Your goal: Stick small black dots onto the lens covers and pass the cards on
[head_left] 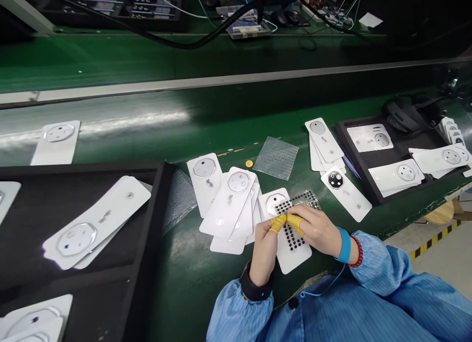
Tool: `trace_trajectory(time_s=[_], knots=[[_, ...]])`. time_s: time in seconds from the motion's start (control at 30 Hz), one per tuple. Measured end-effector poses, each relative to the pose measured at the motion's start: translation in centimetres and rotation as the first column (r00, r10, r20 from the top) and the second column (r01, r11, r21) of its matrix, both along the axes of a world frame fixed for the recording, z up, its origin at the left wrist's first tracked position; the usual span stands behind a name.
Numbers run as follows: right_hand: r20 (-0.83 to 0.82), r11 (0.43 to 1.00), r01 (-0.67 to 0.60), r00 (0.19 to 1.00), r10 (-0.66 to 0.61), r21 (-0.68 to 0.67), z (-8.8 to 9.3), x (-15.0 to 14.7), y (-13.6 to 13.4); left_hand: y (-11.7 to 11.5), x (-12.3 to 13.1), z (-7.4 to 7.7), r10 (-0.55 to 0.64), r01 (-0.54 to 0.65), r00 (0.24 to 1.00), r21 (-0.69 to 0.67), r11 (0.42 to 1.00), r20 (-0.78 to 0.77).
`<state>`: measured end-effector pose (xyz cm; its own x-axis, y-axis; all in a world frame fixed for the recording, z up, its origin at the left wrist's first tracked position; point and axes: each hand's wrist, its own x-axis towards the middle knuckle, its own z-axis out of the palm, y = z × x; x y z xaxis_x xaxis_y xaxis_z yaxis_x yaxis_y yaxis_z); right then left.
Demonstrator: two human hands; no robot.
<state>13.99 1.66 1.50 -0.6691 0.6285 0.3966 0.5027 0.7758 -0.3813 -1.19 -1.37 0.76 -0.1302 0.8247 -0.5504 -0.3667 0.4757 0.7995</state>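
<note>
My left hand point(266, 246) and my right hand point(316, 229), both with yellow finger cots, pinch close together on a clear sheet of black dots point(294, 239). The sheet is bent, with rows of dots showing above and below my fingertips. Under it a white phone back panel point(294, 260) with a round camera ring lies on the green bench. Whether a single dot sits between my fingertips is hidden. Left of my hands is a fanned pile of similar white panels point(224, 214). A panel with a black camera area point(346, 194) lies to the right.
A black tray point(151, 243) with white panels stands at left, and another black tray point(356, 177) at right. A bubble-wrap piece point(276, 157) and a small yellow disc point(249, 163) lie ahead. A black cable point(195, 43) hangs across the back.
</note>
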Motion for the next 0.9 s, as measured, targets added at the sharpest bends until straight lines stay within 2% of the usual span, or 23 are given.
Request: trace_trajectory(time_s=[0.27,0.47,0.57,0.67,0.77,0.83,0.9], knots=[[0.011,0.991,-0.131,0.991,0.130,0.038,-1.6,0.5,1.1,-0.1,0.2,-0.8,0.047,-0.048,0.995,-0.006,0.999,-0.087],[-0.075,0.993,-0.075,0.995,0.068,-0.087,-2.1,2.4,1.8,0.3,-1.2,0.4,-0.022,0.048,0.973,0.107,0.993,-0.230],[-0.150,0.985,0.000,0.988,-0.026,-0.174,-1.1,3.0,2.3,0.2,-1.7,1.4,0.075,0.005,0.937,0.227,0.974,-0.340],[-0.253,0.967,0.083,0.957,-0.145,-0.239,0.8,2.1,2.6,-0.2,-1.5,2.1,0.158,-0.017,0.905,0.337,0.941,-0.395],[-0.411,0.963,0.083,0.892,-0.186,-0.256,2.7,0.2,2.5,-0.7,-0.9,2.3,0.062,0.056,0.925,0.297,0.953,-0.374],[-0.470,0.979,0.043,0.872,-0.135,-0.200,3.4,-1.0,2.4,-1.0,-0.7,2.4,0.000,0.110,0.933,0.284,0.952,-0.359],[-0.461,0.991,0.019,0.884,-0.078,-0.130,3.6,-1.8,2.3,-1.2,-0.5,2.5,-0.013,0.142,0.928,0.320,0.937,-0.374]])
